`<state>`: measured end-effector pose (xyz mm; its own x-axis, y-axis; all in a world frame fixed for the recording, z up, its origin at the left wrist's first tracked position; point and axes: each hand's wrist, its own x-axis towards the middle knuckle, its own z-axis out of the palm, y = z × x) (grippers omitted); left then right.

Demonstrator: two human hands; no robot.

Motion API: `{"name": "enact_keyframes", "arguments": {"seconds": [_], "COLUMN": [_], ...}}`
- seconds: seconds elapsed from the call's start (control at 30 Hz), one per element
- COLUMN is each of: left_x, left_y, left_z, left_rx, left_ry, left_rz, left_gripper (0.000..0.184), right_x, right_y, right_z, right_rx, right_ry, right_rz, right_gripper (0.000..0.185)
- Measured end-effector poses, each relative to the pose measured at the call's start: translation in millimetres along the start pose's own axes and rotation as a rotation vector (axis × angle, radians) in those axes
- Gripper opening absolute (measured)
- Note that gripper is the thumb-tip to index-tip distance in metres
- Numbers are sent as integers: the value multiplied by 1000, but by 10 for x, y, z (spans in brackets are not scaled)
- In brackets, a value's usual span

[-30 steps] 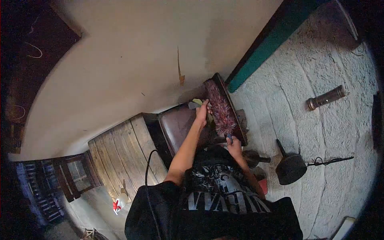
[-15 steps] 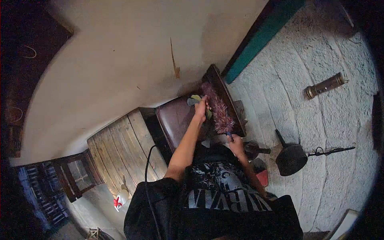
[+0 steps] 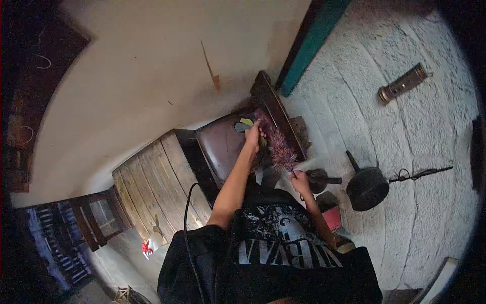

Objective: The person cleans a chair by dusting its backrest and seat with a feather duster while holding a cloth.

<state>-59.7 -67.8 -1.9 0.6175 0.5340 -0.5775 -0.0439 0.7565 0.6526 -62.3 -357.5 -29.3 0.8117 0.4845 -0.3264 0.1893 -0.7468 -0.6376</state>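
My right hand (image 3: 299, 181) is closed around the handle of a feather duster (image 3: 281, 152) with shaggy purplish-red fibres. The duster's head slants up and away along the near side of a dark wooden backrest (image 3: 279, 114), its far tip close to my left hand. My left hand (image 3: 252, 135) grips a crumpled grey and yellow cloth (image 3: 244, 125), part of which hangs below the fingers. Beneath that hand lies a brown padded seat (image 3: 216, 142) with a smooth, leather-like cover. Whether the duster's fibres touch the wood is hard to tell.
To the left stands a plank-topped wooden table (image 3: 154, 172), with a red-triggered spray bottle (image 3: 150, 247) beyond it. A dark pan (image 3: 368, 188) and a brass-coloured cylinder (image 3: 403, 83) hang on the rough white wall. A black cable (image 3: 187, 243) runs down my left side.
The view has shifted slightly, so the backrest and wall items appear higher and further left. The duster now lies nearer the backrest's seat-side edge. Both hands keep their holds.
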Motion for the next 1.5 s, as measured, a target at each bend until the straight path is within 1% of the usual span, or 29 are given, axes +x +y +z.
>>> {"name": "enact_keyframes", "arguments": {"seconds": [0.03,0.1,0.13,0.2,0.27,0.33,0.4,0.43,0.47,0.53,0.6,0.67,0.7,0.77,0.8,0.87,0.9,0.97,1.0,1.07,1.1,1.17,1.2,1.27,1.3,1.37,1.4,1.47,1.5], "left_x": [-55,-145,-186,-296,-443,-650,-802,-831,-857,-1011,-1165,-1305,-1384,-1525,-1599,-1746,-1804,-1922,-1936,-1955,-1952,-1973,-1995,-2033,-2042,-2024,-2032,-2036,-2020], "left_y": [-51,-190,-274,-406,-530,-537,-597,-684,-764,-810,-854,-878,-893,-903,-912,-944,-951,-977,-1006,-1037,-1037,-1067,-1082,-1069,-1077,-1087,-1079,-1066,-1075], "left_z": [13,14,-13,-45,-31,28,47,20,-9,-3,3,1,0,15,23,35,39,43,37,18,32,59,84,135,131,173,200,247,261], "left_rx": [-3,0,-2,3,15,39,61,25,-12,-21,-32,23,23,7,8,-11,-9,-17,-16,-35,-32,-52,-46,-39,-31,-36,-34,-29,-27], "left_ry": [8,19,-25,-68,-60,-34,-8,-43,-77,-78,-78,-38,-32,-63,-59,-50,-44,-31,-29,-36,-39,7,1,14,13,-46,-46,-20,-18], "left_rz": [-18,-40,-51,-63,34,-13,-54,-36,-16,-1,12,-4,-2,-22,-17,26,27,41,40,33,33,-18,-20,-29,-30,-45,-45,-84,-86], "left_gripper": [25,25,27,29,30,30,30,26,24,25,27,29,29,28,28,29,29,28,28,25,25,26,26,27,27,28,28,27,27], "right_x": [-53,-200,-269,-411,-531,-675,-829,-909,-954,-1038,-1214,-1366,-1390,-1371,-1400,-1430,-1440,-1534,-1577,-1655,-1644,-1649,-1673,-1693,-1741,-1804,-1816,-1858,-1870], "right_y": [-32,-54,80,317,520,614,641,617,637,712,689,626,764,1192,1186,1174,1198,1264,1303,1355,1417,1566,1541,1407,1418,1446,1455,1479,1481], "right_z": [-71,-255,-221,-144,-101,-156,-308,-403,-446,-532,-592,-669,-619,-451,-500,-595,-598,-591,-575,-508,-457,-343,-395,-551,-524,-520,-520,-506,-528], "right_rx": [3,45,51,50,110,168,371,348,348,2,51,229,230,79,82,-110,-107,69,70,120,122,-38,-34,-24,-17,93,95,97,98], "right_ry": [-47,-233,-236,37,66,94,-125,-134,-138,-108,-77,15,10,31,28,-61,-68,-56,-57,49,53,107,113,-110,-108,66,67,170,169], "right_rz": [78,249,255,-224,-230,-238,87,203,199,49,16,-23,-25,7,4,-75,-76,-165,-164,-32,-30,-19,-14,61,63,31,31,-4,-2], "right_gripper": [33,34,34,35,34,34,33,32,32,30,30,30,30,31,31,29,29,29,29,31,31,34,34,37,37,42,42,45,45]}}
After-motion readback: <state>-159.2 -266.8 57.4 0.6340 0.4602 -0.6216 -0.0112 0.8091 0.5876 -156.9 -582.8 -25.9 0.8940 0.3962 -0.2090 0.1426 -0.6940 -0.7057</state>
